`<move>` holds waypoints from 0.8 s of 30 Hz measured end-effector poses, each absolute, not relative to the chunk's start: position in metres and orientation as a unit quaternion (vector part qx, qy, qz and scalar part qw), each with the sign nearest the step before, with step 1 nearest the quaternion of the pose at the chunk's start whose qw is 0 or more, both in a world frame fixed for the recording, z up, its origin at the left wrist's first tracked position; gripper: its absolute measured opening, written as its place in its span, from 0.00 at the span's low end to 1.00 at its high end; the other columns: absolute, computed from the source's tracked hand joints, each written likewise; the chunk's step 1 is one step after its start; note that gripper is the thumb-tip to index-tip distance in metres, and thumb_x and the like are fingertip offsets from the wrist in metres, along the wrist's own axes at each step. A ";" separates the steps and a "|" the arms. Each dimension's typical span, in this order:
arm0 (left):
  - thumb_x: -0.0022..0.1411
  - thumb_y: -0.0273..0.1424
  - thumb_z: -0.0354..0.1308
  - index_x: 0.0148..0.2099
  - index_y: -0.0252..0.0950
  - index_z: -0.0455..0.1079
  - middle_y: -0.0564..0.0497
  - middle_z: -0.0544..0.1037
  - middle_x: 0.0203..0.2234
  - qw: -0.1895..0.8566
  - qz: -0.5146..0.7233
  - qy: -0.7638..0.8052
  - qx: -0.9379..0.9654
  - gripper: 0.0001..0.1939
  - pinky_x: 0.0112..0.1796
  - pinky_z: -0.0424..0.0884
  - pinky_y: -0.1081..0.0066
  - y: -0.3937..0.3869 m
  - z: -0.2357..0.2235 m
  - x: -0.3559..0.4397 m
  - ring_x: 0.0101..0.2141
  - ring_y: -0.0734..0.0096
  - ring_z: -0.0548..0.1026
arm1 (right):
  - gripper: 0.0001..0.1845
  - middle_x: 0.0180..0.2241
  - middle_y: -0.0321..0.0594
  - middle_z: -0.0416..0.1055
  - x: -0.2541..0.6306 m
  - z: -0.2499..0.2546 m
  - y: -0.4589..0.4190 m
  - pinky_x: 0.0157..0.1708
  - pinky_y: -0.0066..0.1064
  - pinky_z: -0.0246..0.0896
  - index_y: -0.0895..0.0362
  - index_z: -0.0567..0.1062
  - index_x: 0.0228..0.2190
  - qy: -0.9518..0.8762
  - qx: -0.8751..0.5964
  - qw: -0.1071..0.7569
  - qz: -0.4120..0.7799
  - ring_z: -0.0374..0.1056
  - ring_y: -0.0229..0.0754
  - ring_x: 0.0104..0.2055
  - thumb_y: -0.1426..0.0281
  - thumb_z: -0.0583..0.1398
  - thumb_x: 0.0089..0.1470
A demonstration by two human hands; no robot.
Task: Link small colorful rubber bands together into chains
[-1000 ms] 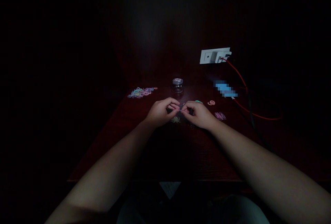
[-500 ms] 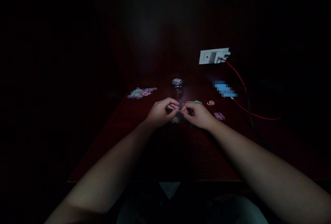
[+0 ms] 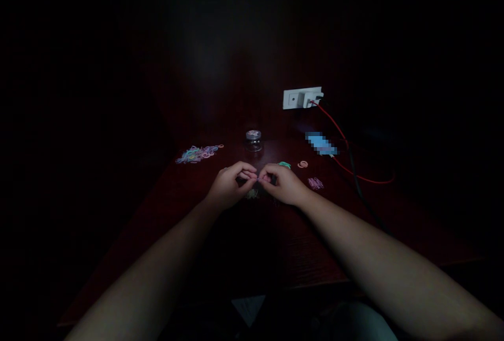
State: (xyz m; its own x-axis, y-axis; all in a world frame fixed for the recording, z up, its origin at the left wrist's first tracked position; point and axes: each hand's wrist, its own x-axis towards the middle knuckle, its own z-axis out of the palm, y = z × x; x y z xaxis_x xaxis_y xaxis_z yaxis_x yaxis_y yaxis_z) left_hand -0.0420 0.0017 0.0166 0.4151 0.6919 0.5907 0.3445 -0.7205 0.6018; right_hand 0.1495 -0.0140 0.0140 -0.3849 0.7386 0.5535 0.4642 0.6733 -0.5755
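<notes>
The scene is very dark. My left hand (image 3: 229,186) and my right hand (image 3: 282,183) meet over a dark red table (image 3: 315,257), fingertips pinched together on a tiny band (image 3: 258,179) stretched between them. Under the hands lies a small yellowish cluster of bands (image 3: 252,194). A heap of pastel loose bands (image 3: 197,153) lies at the far left of the table. A little glass jar (image 3: 253,140) stands just beyond the hands. A green band (image 3: 284,164), a pink ring (image 3: 302,164) and a purple cluster (image 3: 315,183) lie to the right.
A white wall socket (image 3: 301,99) holds a plug with a red cable (image 3: 354,175) running down across the table's right side. A blurred blue item (image 3: 321,143) lies near the cable. The table's near edge (image 3: 307,284) is below my forearms.
The whole view has shifted left and down, so the hands and table objects sit lower and further left. Both hands keep the same pinch on the small band.
</notes>
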 end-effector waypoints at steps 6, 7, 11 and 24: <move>0.56 0.30 0.61 0.42 0.36 0.70 0.49 0.79 0.34 0.195 0.434 0.317 0.820 0.11 0.37 0.77 0.72 0.002 0.017 -0.042 0.34 0.71 0.78 | 0.02 0.26 0.35 0.66 0.148 0.015 -0.016 0.28 0.26 0.57 0.58 0.71 0.29 -0.811 -0.357 0.426 0.185 0.61 0.34 0.27 0.75 0.58 0.50; 0.56 0.30 0.61 0.42 0.35 0.70 0.49 0.78 0.34 0.193 0.435 0.315 0.821 0.11 0.37 0.77 0.72 0.002 0.017 -0.042 0.34 0.71 0.78 | 0.02 0.26 0.35 0.66 0.148 0.015 -0.016 0.28 0.26 0.57 0.59 0.71 0.29 -0.811 -0.355 0.427 0.187 0.61 0.34 0.27 0.75 0.58 0.50; 0.56 0.29 0.61 0.42 0.35 0.70 0.49 0.78 0.34 0.185 0.438 0.309 0.824 0.10 0.37 0.76 0.73 0.003 0.016 -0.043 0.33 0.72 0.78 | 0.03 0.26 0.36 0.66 0.147 0.013 -0.015 0.28 0.26 0.57 0.59 0.72 0.28 -0.810 -0.353 0.430 0.185 0.61 0.34 0.28 0.75 0.57 0.51; 0.56 0.28 0.60 0.43 0.34 0.69 0.49 0.78 0.33 0.189 0.439 0.305 0.824 0.11 0.37 0.75 0.74 0.002 0.017 -0.043 0.33 0.74 0.78 | 0.04 0.24 0.35 0.66 0.150 0.017 -0.013 0.28 0.26 0.56 0.60 0.73 0.28 -0.792 -0.375 0.445 0.185 0.60 0.34 0.27 0.74 0.57 0.52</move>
